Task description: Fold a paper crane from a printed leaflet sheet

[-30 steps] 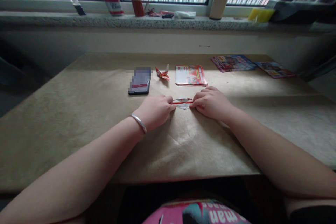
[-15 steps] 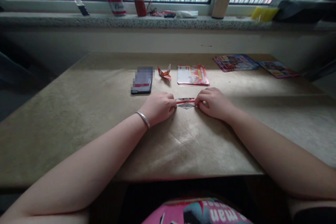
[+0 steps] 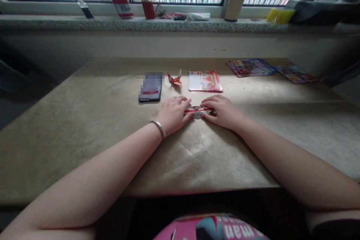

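Observation:
A small folded piece of paper (image 3: 198, 111), whitish grey with a red stripe, lies on the table between my hands. My left hand (image 3: 173, 114), with a silver bangle at the wrist, holds its left end, the thumb on the near side and the fingers on the far side. On the right end, my right hand (image 3: 222, 110) grips the same paper in a like way, thumb nearer me. My fingers hide both ends of it. Just beyond are a red and white folded paper bird (image 3: 175, 80) and a stack of printed paper sheets (image 3: 205, 81).
A phone (image 3: 151, 87) lies left of the paper bird. Colourful printed booklets or cards (image 3: 251, 67) are at the table's back right. On the stone windowsill (image 3: 168, 25) stand a red can (image 3: 120, 2), a red lighter-like object (image 3: 148, 7) and a yellow item (image 3: 280, 16).
Both hands have moved inward along the folded paper, closer together. My fingers and thumbs have shifted from pinching its tips to spanning it. The view has tilted slightly.

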`<state>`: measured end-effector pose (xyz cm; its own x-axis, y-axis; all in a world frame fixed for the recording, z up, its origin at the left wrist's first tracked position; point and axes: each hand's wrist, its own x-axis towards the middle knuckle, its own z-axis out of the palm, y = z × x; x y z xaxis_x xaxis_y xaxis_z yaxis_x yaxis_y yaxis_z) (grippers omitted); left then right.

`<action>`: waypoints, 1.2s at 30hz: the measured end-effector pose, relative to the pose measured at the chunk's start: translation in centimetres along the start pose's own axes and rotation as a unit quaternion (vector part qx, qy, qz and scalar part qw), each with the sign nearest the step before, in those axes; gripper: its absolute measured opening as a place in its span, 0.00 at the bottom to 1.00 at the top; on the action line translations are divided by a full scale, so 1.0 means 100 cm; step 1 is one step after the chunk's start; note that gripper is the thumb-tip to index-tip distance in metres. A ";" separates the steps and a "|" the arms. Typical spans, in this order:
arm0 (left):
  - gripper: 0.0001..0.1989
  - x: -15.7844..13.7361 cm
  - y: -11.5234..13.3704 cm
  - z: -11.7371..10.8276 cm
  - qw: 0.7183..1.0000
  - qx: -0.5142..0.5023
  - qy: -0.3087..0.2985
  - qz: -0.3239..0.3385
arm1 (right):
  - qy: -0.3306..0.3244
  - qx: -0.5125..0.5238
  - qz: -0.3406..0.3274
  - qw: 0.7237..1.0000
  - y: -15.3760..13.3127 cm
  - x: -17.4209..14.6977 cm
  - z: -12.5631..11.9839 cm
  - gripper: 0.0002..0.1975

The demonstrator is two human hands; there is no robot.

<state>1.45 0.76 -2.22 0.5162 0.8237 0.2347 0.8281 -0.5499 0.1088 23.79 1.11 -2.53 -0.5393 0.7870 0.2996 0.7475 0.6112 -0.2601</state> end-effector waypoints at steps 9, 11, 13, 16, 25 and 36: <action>0.17 0.005 -0.008 0.002 0.994 -0.104 0.017 0.028 | -0.005 0.068 0.016 0.998 -0.006 0.000 0.000 0.22; 0.16 0.006 -0.009 0.003 0.992 -0.123 0.024 0.027 | -0.003 0.089 0.021 0.996 -0.007 0.001 0.000 0.23; 0.15 0.007 -0.009 0.005 0.990 -0.136 0.022 0.025 | 0.008 0.110 0.037 0.993 -0.008 0.002 0.000 0.21; 0.13 0.008 -0.009 0.007 0.988 -0.148 0.033 0.017 | 0.019 0.158 0.066 0.985 -0.008 0.004 0.002 0.15; 0.05 0.007 -0.008 0.010 0.971 -0.202 0.091 0.086 | 0.093 0.215 0.020 0.972 -0.009 0.003 0.006 0.02; 0.12 0.009 -0.010 0.013 0.977 -0.143 0.081 0.138 | 0.028 -0.060 -0.083 0.994 -0.013 0.003 0.002 0.05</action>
<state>1.40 2.22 -3.33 0.6507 0.6188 0.4401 0.5550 -0.7831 0.2806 22.54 0.55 -2.25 -0.6390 0.6688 0.3801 0.6929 0.7150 -0.0932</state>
